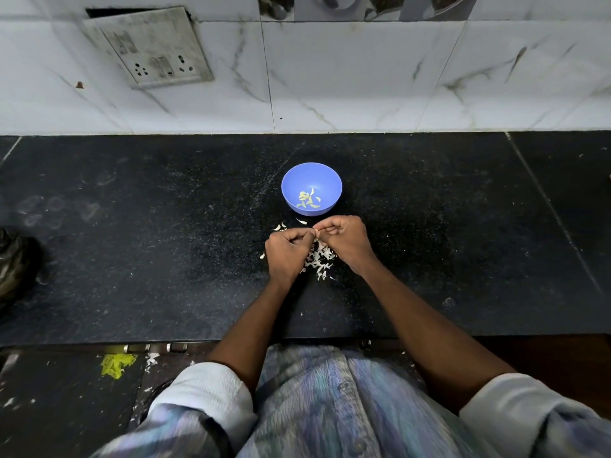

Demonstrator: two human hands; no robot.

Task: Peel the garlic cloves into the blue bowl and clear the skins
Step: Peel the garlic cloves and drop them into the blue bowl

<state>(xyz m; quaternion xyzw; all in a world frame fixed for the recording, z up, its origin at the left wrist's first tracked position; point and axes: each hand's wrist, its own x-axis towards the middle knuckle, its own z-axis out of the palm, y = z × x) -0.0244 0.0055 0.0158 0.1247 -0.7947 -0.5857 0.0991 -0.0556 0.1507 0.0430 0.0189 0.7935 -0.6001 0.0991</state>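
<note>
Both hands meet just in front of the bowl (pixel 311 188), fingers curled in: the left hand (pixel 288 253) and right hand (pixel 347 241) pinch one small clove (pixel 316 230) between their fingertips, though it is too small to tell how much skin is left on it. Peeled cloves (pixel 309 200) lie in the bottom of the bowl, and loose skins (pixel 320 259) are scattered on the worktop (pixel 165 252) under and between the wrists. To do this step well, I would hold the clove firmly with one hand, strip with the other, let the skin drop onto the pile and not into the bowl, then reach forward to drop the bare clove in
</note>
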